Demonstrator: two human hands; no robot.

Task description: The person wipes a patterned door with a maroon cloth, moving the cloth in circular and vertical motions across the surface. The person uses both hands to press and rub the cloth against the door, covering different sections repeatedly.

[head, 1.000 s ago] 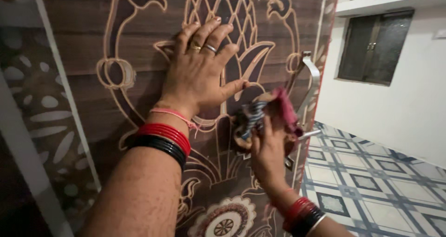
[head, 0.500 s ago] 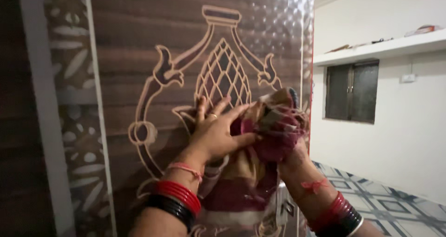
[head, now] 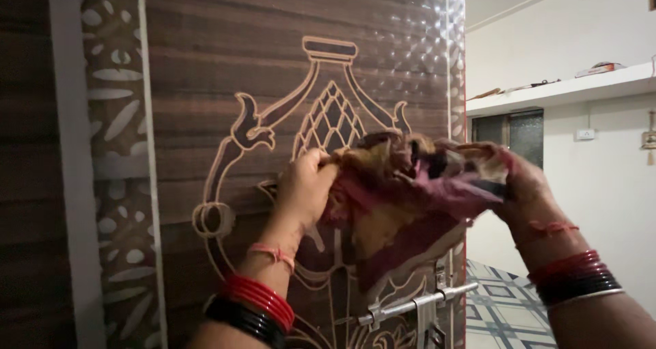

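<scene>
At frame centre I stretch the maroon-and-tan cloth [head: 403, 198] between my hands: left hand [head: 305, 185] clenched on one edge, right hand [head: 523, 185] seemingly pinching the other, spreading it open before the carved wooden door [head: 273, 82], above the metal latch [head: 417, 304].

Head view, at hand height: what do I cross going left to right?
Patterned door panel → left hand → maroon and tan cloth → right hand → white wall.
</scene>
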